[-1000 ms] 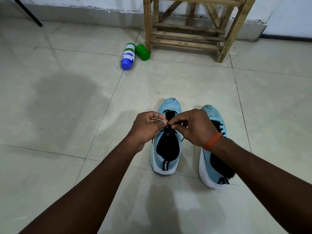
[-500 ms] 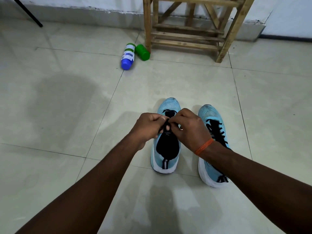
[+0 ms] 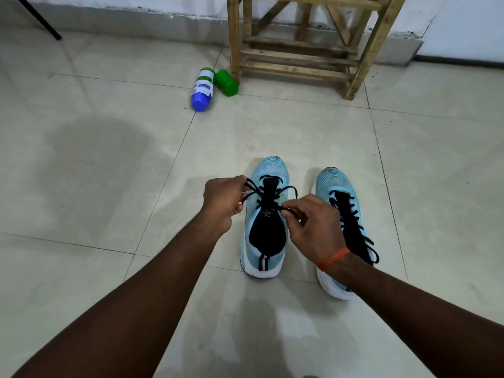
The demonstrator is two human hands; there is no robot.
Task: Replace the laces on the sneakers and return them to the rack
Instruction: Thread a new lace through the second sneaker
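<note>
One wide head-worn camera looks forward and down at the tiled floor point(image 3: 109, 186), rack point(image 3: 234, 36) at top.

Pale tiled floor point(image 3: 95, 165), two blue sneakers point(image 3: 266, 214), wooden rack point(image 3: 300, 58), two toppled bottles point(image 3: 203, 88)

A light-blue left sneaker point(image 3: 268, 170) stands on the tiled floor point(image 3: 109, 186), its toe pointing away from the person. At this sneaker's left edge, the left hand point(image 3: 225, 199) pinches strands of its black lace point(image 3: 286, 209). At its right edge, the right hand point(image 3: 313, 225), an orange band point(image 3: 333, 258) on its wrist, pinches another strand. The right sneaker point(image 3: 335, 181), laced in black, stands just right of the left sneaker. Well beyond the left sneaker stands a wooden rack point(image 3: 297, 57). Beyond it to the left lie a blue-capped bottle point(image 3: 202, 88) and a green bottle point(image 3: 226, 82).
</note>
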